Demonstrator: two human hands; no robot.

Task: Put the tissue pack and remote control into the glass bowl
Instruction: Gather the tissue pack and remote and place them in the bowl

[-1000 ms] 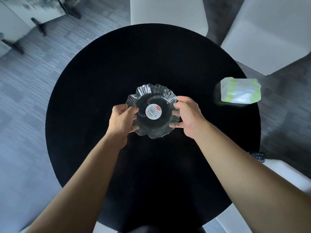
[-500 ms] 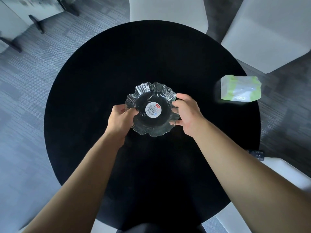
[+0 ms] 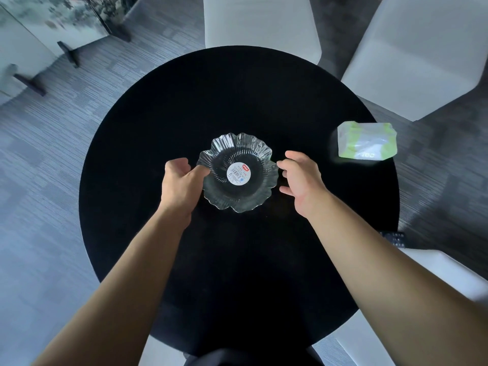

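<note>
A clear glass bowl (image 3: 253,151) with a wavy rim and a round white label sits in the middle of the round black table (image 3: 237,96). My left hand (image 3: 179,184) holds the bowl's left rim with thumb and fingers. My right hand (image 3: 301,178) is just off the right rim, fingers apart, holding nothing. The tissue pack (image 3: 367,140), white and green, lies at the table's right edge. The dark remote control (image 3: 393,238) lies at the right edge nearer me, mostly hidden behind my right forearm.
White chairs stand around the table: one at the back (image 3: 260,25), one at the back right (image 3: 422,51), one at the near right (image 3: 443,276). Grey carpet surrounds the table. A folding screen on black feet (image 3: 66,52) stands far left.
My right hand has let go of the bowl's right rim and opened. The bowl stays at the table's middle with my left hand on it.
</note>
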